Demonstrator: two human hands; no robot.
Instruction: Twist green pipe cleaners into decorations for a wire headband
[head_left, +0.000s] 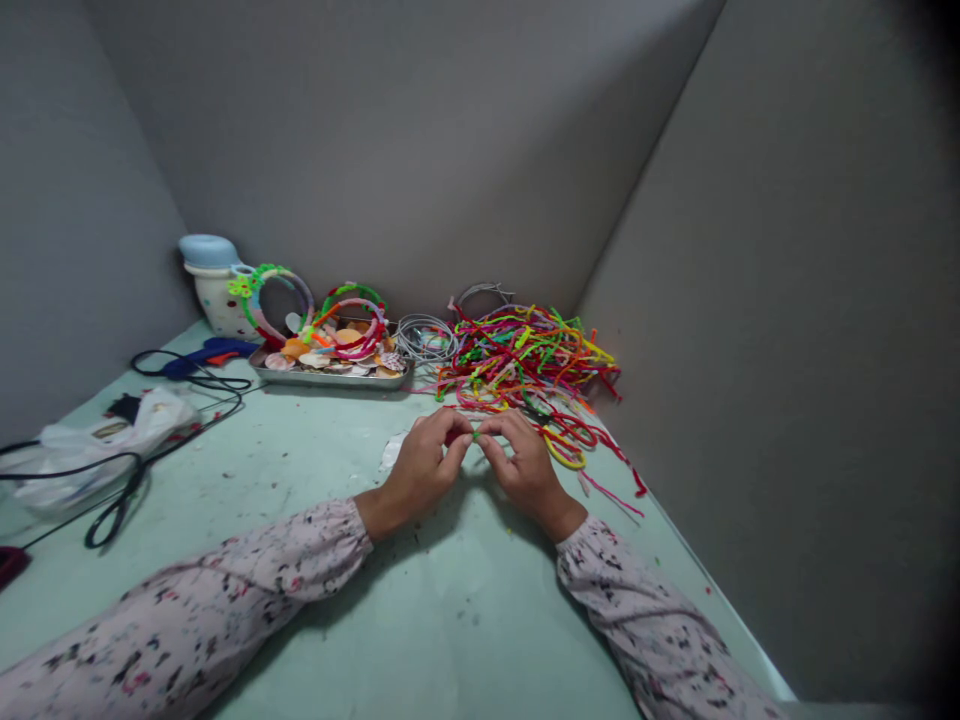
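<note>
Over the middle of the table, my left hand [429, 458] and my right hand [523, 465] meet with thumbs and fingertips pinched together. Between the fingertips shows a short bit of green pipe cleaner [475, 436], mostly covered by the fingers. Something red shows beneath the left fingers, too small to make out. Just beyond the right hand lies a large tangled heap of coloured pipe cleaners [517, 350], with loops trailing toward that hand. A whitish flat piece [391, 453] lies beside the left hand, partly hidden by it.
A metal tray [337, 381] of seashells and pipe-cleaner-wrapped rings stands at the back, beside coiled grey wire [426, 338]. Farther left are a blue-lidded container [217, 285], a blue glue gun [199, 358], a black cord [139, 480] and a plastic bag [97, 450]. Grey walls enclose the table.
</note>
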